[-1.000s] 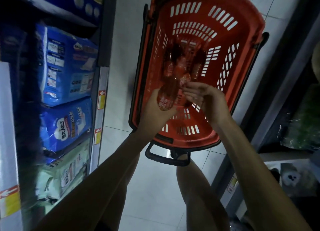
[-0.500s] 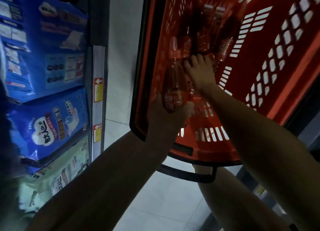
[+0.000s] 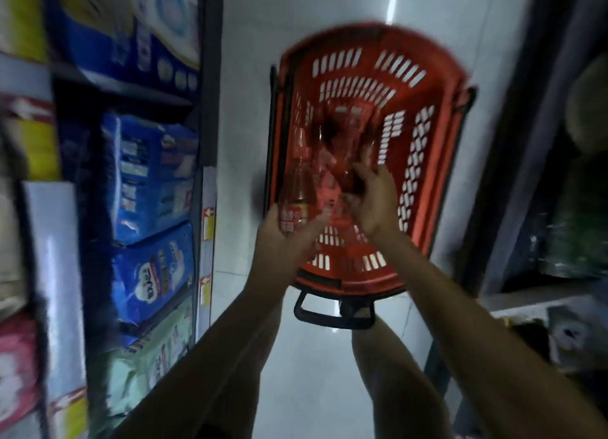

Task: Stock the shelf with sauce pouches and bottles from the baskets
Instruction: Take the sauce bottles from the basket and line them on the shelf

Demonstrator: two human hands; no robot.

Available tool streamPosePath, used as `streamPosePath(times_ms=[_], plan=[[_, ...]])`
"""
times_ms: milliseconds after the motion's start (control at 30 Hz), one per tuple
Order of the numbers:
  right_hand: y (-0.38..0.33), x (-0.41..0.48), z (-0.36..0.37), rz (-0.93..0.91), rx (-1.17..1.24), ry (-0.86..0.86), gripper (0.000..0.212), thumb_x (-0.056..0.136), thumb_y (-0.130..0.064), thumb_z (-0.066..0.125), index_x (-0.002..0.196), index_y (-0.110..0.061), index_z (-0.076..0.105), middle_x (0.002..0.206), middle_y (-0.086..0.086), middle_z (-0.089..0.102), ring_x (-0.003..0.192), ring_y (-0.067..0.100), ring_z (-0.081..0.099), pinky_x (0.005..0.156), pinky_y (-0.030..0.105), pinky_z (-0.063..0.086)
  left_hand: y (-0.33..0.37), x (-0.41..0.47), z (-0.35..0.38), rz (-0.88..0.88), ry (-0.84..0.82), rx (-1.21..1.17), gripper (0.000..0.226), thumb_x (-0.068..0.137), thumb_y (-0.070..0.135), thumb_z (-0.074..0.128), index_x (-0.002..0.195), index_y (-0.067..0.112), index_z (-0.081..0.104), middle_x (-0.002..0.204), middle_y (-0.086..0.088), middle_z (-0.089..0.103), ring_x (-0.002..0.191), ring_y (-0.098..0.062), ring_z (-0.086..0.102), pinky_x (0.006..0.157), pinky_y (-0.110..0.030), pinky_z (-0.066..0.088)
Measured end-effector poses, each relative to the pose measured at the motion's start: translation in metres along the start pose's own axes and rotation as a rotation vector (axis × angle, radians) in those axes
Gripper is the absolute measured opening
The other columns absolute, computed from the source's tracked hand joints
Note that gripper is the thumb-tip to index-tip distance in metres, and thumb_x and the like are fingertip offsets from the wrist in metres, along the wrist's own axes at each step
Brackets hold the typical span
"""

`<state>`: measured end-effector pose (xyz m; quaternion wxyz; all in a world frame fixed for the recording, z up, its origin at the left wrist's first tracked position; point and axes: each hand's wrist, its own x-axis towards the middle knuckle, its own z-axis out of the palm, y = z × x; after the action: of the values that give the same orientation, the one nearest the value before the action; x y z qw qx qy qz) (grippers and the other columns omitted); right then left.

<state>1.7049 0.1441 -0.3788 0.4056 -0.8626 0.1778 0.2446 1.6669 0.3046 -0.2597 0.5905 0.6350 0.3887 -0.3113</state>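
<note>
Item: sauce bottle (image 3: 293,205), clear with reddish contents and a red label. It is upright and lifted over the near left corner of the basket. The left hand (image 3: 283,241) has it from below, the grip wrapped round the labelled lower body, neck and cap standing free above.

Item: right hand (image 3: 373,205), down inside the basket among the stock, fingers pointing away toward the heap. The picture is smeared by motion, so I cannot tell whether this grip has closed on anything.

Container: red slotted basket (image 3: 424,86), standing on the pale tiled floor (image 3: 250,76) in the aisle, its black handle (image 3: 332,318) hanging at the near end. Contents: a loose cluster of bottles (image 3: 342,126) of the same reddish sort lying toward the far middle. The number is not countable, and no pouch can be made out for certain.

Surroundings: the left shelving (image 3: 204,116) carries blue wrapped packs (image 3: 151,175) and a greenish pack below them, with price tags (image 3: 207,221) on its edge. Dark shelving (image 3: 526,293) stands to the right, its contents unclear.

Progress, as a judgement: unloading is under way. One bottle is out and in hand but not shelved. Several remain in the basket. No shelf holding sauce shows, so the amount already stocked cannot be judged.
</note>
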Motion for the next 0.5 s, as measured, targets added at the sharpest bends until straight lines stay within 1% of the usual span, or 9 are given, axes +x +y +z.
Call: streamPosePath(times_ms=[33,67,133,200,267,367,433,467,500], plan=[[-0.028,-0.017,-0.028,0.039,0.061,0.019,0.061,0.08,-0.014,0.084,0.137,-0.016,0.064,0.129,0.008,0.061,0.116,0.019,0.059,0.103,0.028,0.048,0.025,-0.019,-0.003,0.021,-0.016,-0.017,0.047,0.087,0.037,0.077,0.128,0.024,0.06,0.109,0.005,0.077,0.089,-0.007,0.077,0.069,-0.02,0.061],[-0.053,-0.034,-0.057,0.05,0.11,0.038,0.062,0.076,-0.017,0.088,0.134,-0.018,0.066,0.125,0.005,0.063,0.112,0.015,0.059,0.101,0.027,0.047,0.05,-0.039,-0.006,0.049,-0.033,-0.037,0.043,0.091,0.037,0.072,0.13,0.022,0.061,0.107,0.005,0.078,0.088,-0.006,0.077,0.067,-0.017,0.059],[-0.114,-0.066,-0.119,0.094,0.304,0.067,0.058,0.073,-0.02,0.091,0.127,-0.022,0.069,0.12,-0.004,0.068,0.106,0.007,0.064,0.097,0.022,0.05,0.104,-0.08,-0.013,0.116,-0.064,-0.041,0.027,0.099,0.037,0.064,0.124,0.025,0.064,0.098,0.013,0.08,0.086,-0.003,0.076,0.066,-0.012,0.056],[-0.177,-0.101,-0.181,0.113,0.452,0.119,0.057,0.07,-0.019,0.094,0.12,-0.024,0.067,0.112,-0.01,0.072,0.1,0.003,0.068,0.09,0.02,0.054,0.159,-0.124,-0.019,0.184,-0.095,-0.027,0.018,0.101,0.038,0.06,0.115,0.028,0.066,0.094,0.015,0.079,0.086,-0.005,0.077,0.067,-0.013,0.056],[-0.236,-0.138,-0.239,0.086,0.573,0.153,0.057,0.067,-0.02,0.095,0.115,-0.025,0.064,0.107,-0.007,0.075,0.097,0.006,0.072,0.087,0.026,0.058,0.212,-0.168,-0.027,0.256,-0.126,-0.019,0.021,0.1,0.037,0.062,0.113,0.021,0.068,0.096,0.008,0.08,0.087,-0.01,0.077,0.068,-0.016,0.057],[-0.315,-0.193,-0.312,0.004,0.675,0.14,0.043,0.075,-0.023,0.089,0.112,-0.024,0.066,0.102,-0.006,0.078,0.093,0.01,0.075,0.084,0.034,0.06,0.285,-0.235,-0.038,0.387,-0.174,0.011,0.032,0.094,0.04,0.067,0.117,0.017,0.067,0.101,-0.001,0.079,0.091,-0.016,0.077,0.07,-0.02,0.058],[-0.361,-0.229,-0.354,-0.047,0.734,0.135,0.034,0.082,-0.021,0.082,0.113,-0.019,0.068,0.098,-0.004,0.078,0.089,0.015,0.076,0.081,0.037,0.062,0.326,-0.277,-0.045,0.458,-0.213,0.007,0.028,0.094,0.042,0.067,0.116,0.025,0.067,0.105,0.001,0.079,0.091,-0.013,0.077,0.073,-0.024,0.059],[-0.381,-0.248,-0.372,-0.062,0.773,0.125,0.029,0.085,-0.02,0.079,0.112,-0.016,0.069,0.095,-0.003,0.078,0.087,0.018,0.076,0.081,0.038,0.062,0.343,-0.297,-0.05,0.483,-0.237,-0.01,0.022,0.094,0.042,0.068,0.113,0.031,0.066,0.104,0.005,0.079,0.089,-0.009,0.077,0.074,-0.025,0.059],[-0.398,-0.267,-0.388,-0.075,0.81,0.108,0.026,0.088,-0.02,0.075,0.112,-0.013,0.069,0.094,-0.001,0.077,0.088,0.021,0.074,0.083,0.04,0.06,0.359,-0.317,-0.054,0.51,-0.26,-0.039,0.02,0.094,0.043,0.069,0.111,0.033,0.066,0.102,0.006,0.079,0.088,-0.009,0.077,0.077,-0.029,0.06]])
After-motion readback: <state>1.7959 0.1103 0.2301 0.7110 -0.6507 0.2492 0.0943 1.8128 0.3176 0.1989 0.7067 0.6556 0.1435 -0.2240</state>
